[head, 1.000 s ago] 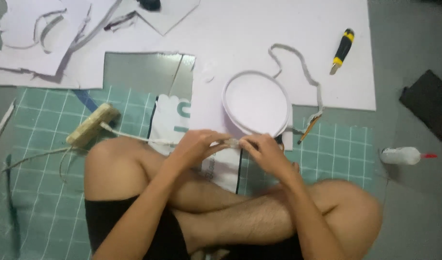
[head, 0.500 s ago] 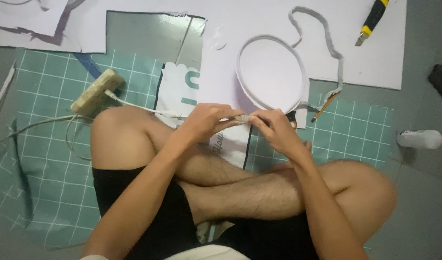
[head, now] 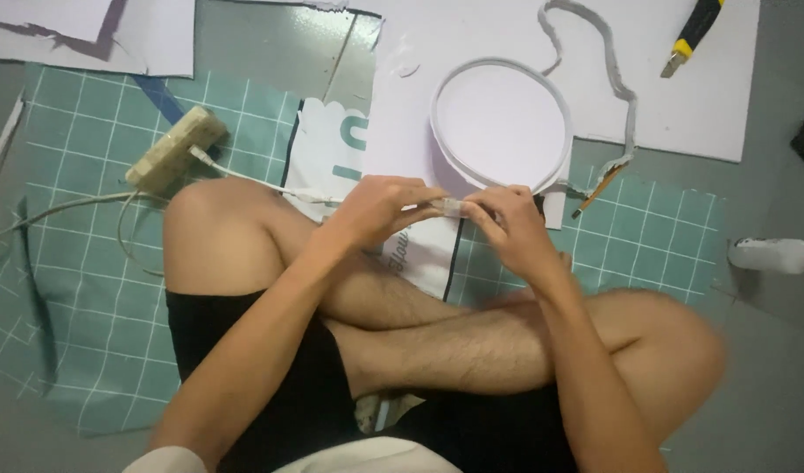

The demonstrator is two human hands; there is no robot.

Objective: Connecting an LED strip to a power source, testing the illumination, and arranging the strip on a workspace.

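I sit cross-legged on the floor with both hands together above my knees. My left hand (head: 380, 206) and my right hand (head: 507, 223) each pinch one end of a small white piece (head: 452, 207) held between the fingertips. A thin white cable (head: 244, 178) runs from a beige power strip (head: 176, 149) over my left knee into my left hand. Just beyond the hands lies a white ring (head: 439, 131) on a white foam board (head: 682, 105). What the small piece is, I cannot tell.
A green gridded cutting mat (head: 69, 175) covers the floor under my legs. A yellow-and-black utility knife (head: 695, 35) lies at the board's far right, a curled white strip (head: 617, 79) and a pencil (head: 599, 188) near the ring. A white glue bottle (head: 770, 254) lies at right.
The view has dropped and drawn closer to my hands. Both hands have stayed together on the small white piece, with only slight finger movement.
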